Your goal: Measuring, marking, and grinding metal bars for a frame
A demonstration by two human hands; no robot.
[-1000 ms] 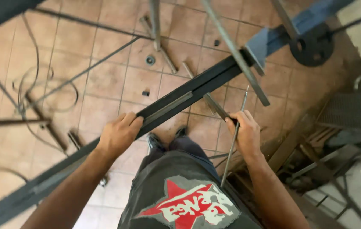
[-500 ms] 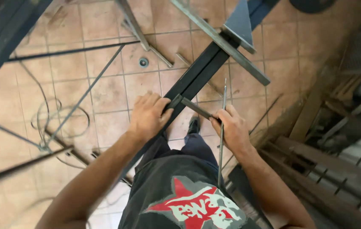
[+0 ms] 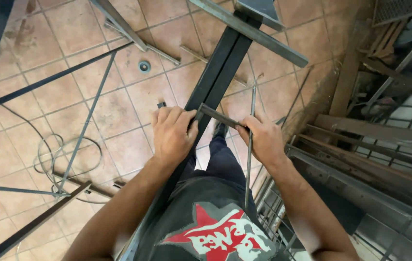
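left hand [image 3: 172, 133] fingers curled, right hand [image 3: 262, 138] clenched, forearms extended forward

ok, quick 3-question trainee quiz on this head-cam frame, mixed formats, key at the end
1. True or false: the left hand rests on the long dark steel beam.
2. Multiple choice: what does the right hand grip? A) a coiled cable B) a short flat metal bar together with a thin upright metal rod C) a grinder
3. Fill in: the floor is covered in reddish-brown ____.

Key:
1. True; its fingers curl over the beam's edge.
2. B; the bar runs from this hand across to the beam beside the left hand's fingers.
3. Tiles; a grey cable loop lies on them at the left.
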